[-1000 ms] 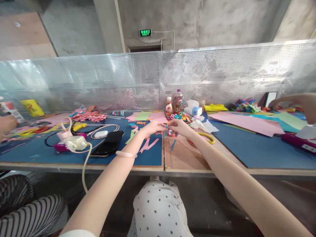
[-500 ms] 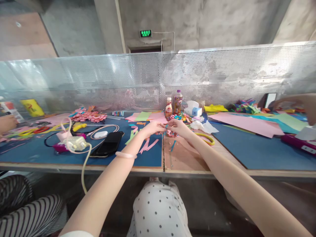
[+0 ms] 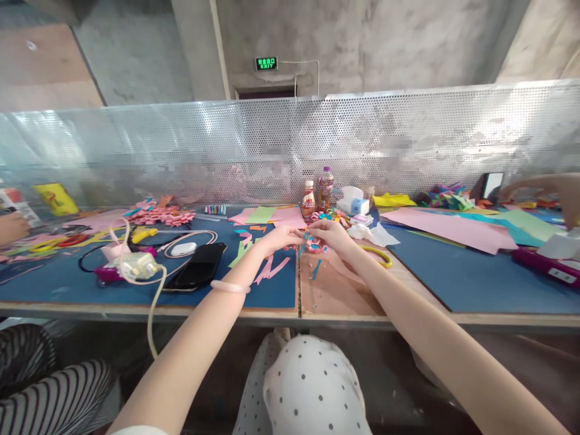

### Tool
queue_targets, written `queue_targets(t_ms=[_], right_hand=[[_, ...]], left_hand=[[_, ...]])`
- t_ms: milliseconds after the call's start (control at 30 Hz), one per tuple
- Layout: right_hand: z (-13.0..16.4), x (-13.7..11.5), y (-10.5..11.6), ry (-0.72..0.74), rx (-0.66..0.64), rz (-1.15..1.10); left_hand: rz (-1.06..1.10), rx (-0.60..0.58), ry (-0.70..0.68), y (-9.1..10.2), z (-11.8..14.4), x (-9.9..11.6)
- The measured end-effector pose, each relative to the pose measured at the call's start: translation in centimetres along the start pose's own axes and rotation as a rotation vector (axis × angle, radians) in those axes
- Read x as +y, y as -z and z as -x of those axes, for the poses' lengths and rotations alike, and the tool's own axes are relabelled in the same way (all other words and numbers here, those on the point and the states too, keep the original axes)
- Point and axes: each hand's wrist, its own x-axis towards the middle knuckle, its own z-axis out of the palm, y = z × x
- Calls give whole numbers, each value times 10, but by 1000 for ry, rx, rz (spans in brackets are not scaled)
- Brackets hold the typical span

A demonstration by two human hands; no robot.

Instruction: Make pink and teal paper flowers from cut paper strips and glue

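- Left hand (image 3: 277,237) and right hand (image 3: 330,232) pinch a small paper piece (image 3: 312,243) between fingertips, just in front of the bottles (image 3: 317,196).
- Such a narrow grip could let it slip or tear.
- It might then get lost among the strips (image 3: 272,267) on the surface (image 3: 226,290).
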Motion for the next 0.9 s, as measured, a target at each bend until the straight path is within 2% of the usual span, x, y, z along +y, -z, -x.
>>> queue_targets(t_ms=[267,533,900], right_hand=[[5,-6,0,-22,-37,-47],[5,-1,5,-33,-61,-43],[6,-1,1,-40,-92,-1]], left_hand=[[63,8,6,1,-2,-3],[109,27,-19,2,-2,-4],[85,34,2,3,-3,-5]])
